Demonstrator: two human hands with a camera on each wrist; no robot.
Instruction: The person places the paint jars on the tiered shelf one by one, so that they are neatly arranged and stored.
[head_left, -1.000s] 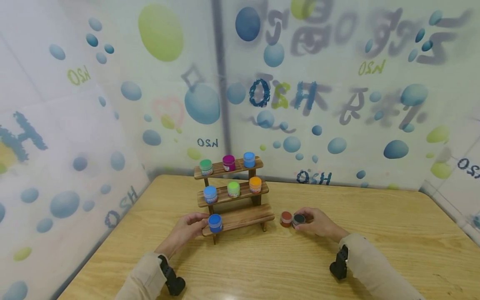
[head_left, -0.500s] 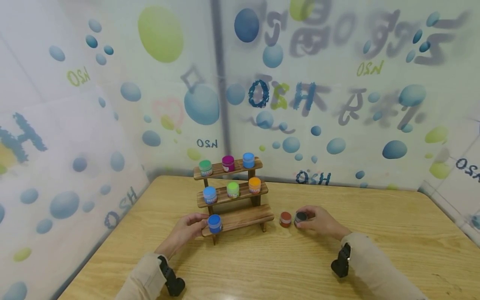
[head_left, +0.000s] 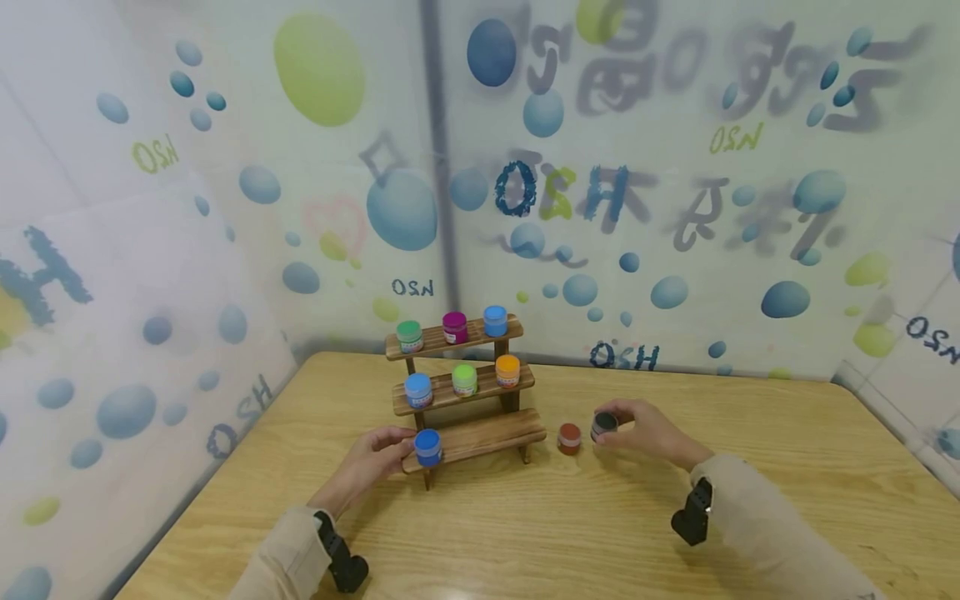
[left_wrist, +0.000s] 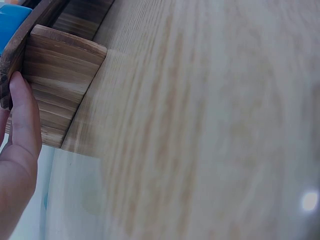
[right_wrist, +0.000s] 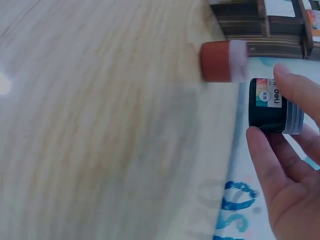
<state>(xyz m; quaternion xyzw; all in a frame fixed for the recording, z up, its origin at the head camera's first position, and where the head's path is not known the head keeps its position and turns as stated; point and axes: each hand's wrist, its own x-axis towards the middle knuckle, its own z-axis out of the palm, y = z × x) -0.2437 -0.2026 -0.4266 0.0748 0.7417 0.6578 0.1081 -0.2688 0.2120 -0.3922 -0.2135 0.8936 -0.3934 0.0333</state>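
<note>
A three-tier wooden display stand (head_left: 480, 437) bears several small paint jars. My left hand (head_left: 367, 467) grips the left end of its lowest shelf, beside a dark blue paint jar (head_left: 428, 447). In the left wrist view, a finger (left_wrist: 25, 115) lies against the shelf's end. My right hand (head_left: 648, 429) pinches a black paint jar (right_wrist: 267, 107) between thumb and fingers, a little above the table. A red-brown paint jar (head_left: 569, 439) stands on the table between the stand and the black jar, touching neither.
Green (head_left: 409, 337), purple (head_left: 454, 327) and blue (head_left: 495, 320) jars line the top shelf. Light blue (head_left: 418, 390), lime green (head_left: 464, 380) and orange (head_left: 507, 371) jars stand on the middle shelf. The wooden table (head_left: 525, 533) meets a printed curtain (head_left: 675, 208) at the back.
My right hand has lifted the black jar off the table and drawn it slightly right, away from the red-brown jar. My left hand has stayed on the stand.
</note>
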